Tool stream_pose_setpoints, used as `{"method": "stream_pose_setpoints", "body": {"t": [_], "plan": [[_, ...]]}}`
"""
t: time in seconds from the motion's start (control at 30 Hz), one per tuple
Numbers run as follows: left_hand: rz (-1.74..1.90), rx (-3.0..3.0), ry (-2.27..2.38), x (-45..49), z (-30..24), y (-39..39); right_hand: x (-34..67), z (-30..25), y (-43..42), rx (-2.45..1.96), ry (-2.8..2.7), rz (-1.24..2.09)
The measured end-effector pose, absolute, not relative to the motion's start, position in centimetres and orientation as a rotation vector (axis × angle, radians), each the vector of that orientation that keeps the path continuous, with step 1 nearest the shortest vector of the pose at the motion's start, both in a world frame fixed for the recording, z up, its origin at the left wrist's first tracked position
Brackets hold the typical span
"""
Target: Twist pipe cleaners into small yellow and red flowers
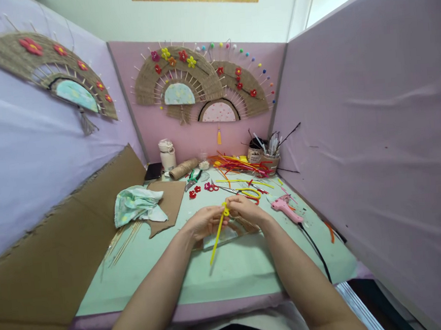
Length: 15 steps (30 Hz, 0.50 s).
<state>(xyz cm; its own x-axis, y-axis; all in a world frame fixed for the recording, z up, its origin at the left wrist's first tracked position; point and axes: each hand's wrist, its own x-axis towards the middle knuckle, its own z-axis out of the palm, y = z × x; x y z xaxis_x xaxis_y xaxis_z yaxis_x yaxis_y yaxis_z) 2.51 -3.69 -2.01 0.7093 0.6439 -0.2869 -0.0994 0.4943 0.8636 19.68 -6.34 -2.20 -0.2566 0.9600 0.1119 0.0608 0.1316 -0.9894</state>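
Both my hands meet over the middle of the green table (229, 271). My left hand (204, 221) and my right hand (245, 209) each pinch a yellow pipe cleaner (218, 232) at its top, where it is bent into small loops. Its long tail hangs down and toward me. Beneath my hands lies a partly hidden woven fan piece (244, 227) with a pale paper part.
A pink glue gun (285, 208) with a black cord lies to the right. Scissors (241, 190), red pipe-cleaner flowers (194, 191), pliers (194, 177), a twine spool (183, 169), loose pipe cleaners (239, 164) and a pot of tools (270, 161) lie behind. Cloth (137, 204), cardboard (168, 202) and skewers (122, 244) sit left.
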Motion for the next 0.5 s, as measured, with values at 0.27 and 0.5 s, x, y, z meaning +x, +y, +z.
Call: {"method": "stream_pose_setpoints", "body": {"t": [0.27, 0.5], "plan": [[0.822, 1.138, 0.809, 3.12, -2.9, -3.71, 19.0, -2.09, -5.48, -1.196, -1.515, 0.832], [0.854, 1.351, 0.971, 3.47, -3.18, -3.69, 18.79, -2.2, -5.83, -1.172, -1.673, 0.686]]}}
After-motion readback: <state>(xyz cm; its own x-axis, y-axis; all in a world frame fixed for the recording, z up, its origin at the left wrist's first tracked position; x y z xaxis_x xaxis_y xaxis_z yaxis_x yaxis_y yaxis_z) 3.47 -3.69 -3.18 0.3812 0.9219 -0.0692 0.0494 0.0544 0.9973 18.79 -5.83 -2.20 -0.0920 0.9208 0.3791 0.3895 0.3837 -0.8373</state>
